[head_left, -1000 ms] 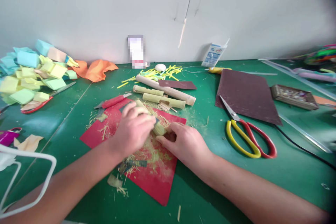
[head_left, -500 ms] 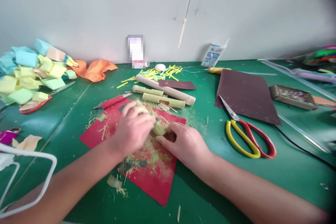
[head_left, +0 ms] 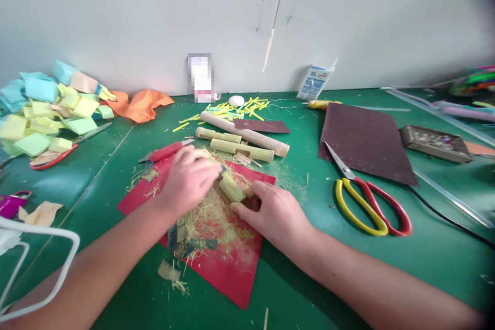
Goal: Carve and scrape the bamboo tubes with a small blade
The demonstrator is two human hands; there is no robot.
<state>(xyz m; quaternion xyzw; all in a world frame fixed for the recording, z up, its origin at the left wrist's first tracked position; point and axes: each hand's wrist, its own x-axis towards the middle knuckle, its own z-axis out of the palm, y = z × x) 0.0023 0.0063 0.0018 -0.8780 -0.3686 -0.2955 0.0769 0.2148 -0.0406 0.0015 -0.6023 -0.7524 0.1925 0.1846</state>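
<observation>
A short bamboo tube (head_left: pixel 231 187) lies slantwise over a red sheet (head_left: pixel 238 268). My right hand (head_left: pixel 276 211) grips its near end between thumb and fingers. Curled over the far part of the tube is my left hand (head_left: pixel 197 175), pressing a small dark piece of sandpaper against it. Only an edge of that sandpaper shows under the fingertips. Pale bamboo shavings (head_left: pixel 199 216) and dust cover the sheet around the tube. Close beyond the left hand lies a red-handled knife (head_left: pixel 166 151).
More bamboo tubes (head_left: pixel 242 149) lie just behind. To the right are scissors (head_left: pixel 361 198) with yellow and red handles, a dark brown sheet (head_left: pixel 363 139) and a small tray (head_left: pixel 435 144). Folded paper pieces (head_left: pixel 42 113) are heaped at left. A white wire frame (head_left: pixel 73 247) stands at front left.
My left hand has slid back along the bamboo tube, away from my right hand, baring more of the tube's near part. The right hand keeps its hold.
</observation>
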